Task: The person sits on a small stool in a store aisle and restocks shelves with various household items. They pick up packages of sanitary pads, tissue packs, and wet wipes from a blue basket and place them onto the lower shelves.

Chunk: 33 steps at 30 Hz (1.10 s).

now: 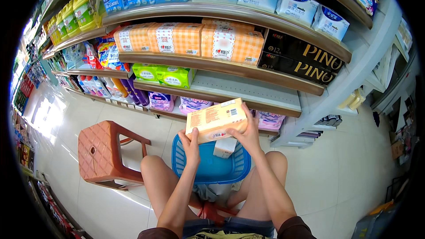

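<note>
A pale orange tissue pack with printed text and a barcode is held between both my hands. My left hand grips its near left end, thumb on the upper face. At its right end, my right hand wraps around the side and far corner. Below the pack stands a blue plastic basket between my knees. Inside the basket, partly covered by the held pack, sits a smaller white pack.
A brown plastic stool stands on the tiled floor to my left. Ahead, a shelf has green tissue packs at its left. Orange checked tissue packs and black boxes fill the level above. Purple packs sit lowest.
</note>
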Available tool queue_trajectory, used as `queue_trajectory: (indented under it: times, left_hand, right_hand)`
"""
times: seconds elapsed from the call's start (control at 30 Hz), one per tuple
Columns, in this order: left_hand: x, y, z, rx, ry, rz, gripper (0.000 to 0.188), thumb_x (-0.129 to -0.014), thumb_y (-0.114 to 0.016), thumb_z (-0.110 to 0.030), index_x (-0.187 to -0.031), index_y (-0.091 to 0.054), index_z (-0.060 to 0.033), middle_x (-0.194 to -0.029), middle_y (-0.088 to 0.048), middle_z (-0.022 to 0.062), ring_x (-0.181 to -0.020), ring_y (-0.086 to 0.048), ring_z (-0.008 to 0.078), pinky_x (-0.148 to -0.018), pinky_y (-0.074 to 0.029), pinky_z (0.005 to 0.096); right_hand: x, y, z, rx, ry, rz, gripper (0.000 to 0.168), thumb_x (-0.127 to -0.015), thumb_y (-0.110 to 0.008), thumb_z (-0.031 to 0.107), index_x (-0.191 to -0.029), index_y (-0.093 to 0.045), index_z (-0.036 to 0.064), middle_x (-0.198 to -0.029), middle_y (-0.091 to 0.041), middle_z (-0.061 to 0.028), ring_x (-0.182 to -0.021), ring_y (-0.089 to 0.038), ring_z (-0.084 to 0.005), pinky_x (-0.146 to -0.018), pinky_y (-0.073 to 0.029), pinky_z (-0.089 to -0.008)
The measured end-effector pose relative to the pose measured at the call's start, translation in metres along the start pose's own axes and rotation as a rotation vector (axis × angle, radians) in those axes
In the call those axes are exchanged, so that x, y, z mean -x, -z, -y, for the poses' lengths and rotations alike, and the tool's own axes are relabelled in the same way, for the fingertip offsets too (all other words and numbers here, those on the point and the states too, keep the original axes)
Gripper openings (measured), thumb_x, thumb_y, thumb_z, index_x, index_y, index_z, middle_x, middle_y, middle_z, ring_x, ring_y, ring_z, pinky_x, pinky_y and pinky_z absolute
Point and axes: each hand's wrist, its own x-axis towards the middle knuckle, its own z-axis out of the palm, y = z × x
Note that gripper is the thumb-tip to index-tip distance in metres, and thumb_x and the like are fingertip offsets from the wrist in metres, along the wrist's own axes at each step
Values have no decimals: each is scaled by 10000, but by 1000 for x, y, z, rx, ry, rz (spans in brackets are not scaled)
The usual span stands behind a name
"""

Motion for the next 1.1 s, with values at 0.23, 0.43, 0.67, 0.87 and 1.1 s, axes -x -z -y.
queue_trajectory:
  times: [0.23,0.43,0.67,0.87,1.1]
  left_hand:
    - [23,26,16,-16,234,-18,539,-996,-553,-462,-1296,-350,-63,-1241,-531,178,-1034,-648,225,-592,-611,333]
    - [26,50,54,-129,452,46,510,-997,-502,-523,-1192,-445,-55,-942,-659,120,-706,-709,169,-403,-543,256]
    - [40,58,101,-370,575,23,615,-994,-399,-605,-1288,-458,-68,-900,-637,73,-610,-620,142,-402,-457,261]
    - [46,58,117,-357,651,123,789,-974,-355,-655,-1542,-279,-112,-1155,-595,148,-960,-639,248,-553,-549,331]
    - [55,42,117,-283,799,361,819,-936,-216,-771,-1541,-323,-229,-1422,-506,116,-1202,-563,296,-843,-516,461]
  right_hand:
    - [38,7,21,308,123,204,1104,-554,-909,323,-1504,-382,124,-1604,-333,-34,-1017,-445,-328,-944,-430,-397]
    - [54,4,13,505,272,365,1101,-520,-912,287,-1493,-414,148,-1535,-419,-34,-1063,-459,-318,-970,-389,-422]
    - [69,-11,24,439,282,414,983,-582,-900,292,-1460,-463,228,-1345,-526,-13,-1218,-442,-306,-1020,-345,-483]
    - [78,-35,10,382,184,491,946,-556,-907,265,-1411,-505,214,-1319,-532,-17,-1193,-472,-304,-936,-484,-475]
    - [93,-58,-6,564,42,574,840,-620,-870,236,-1380,-514,219,-1268,-543,-27,-1143,-495,-338,-835,-554,-477]
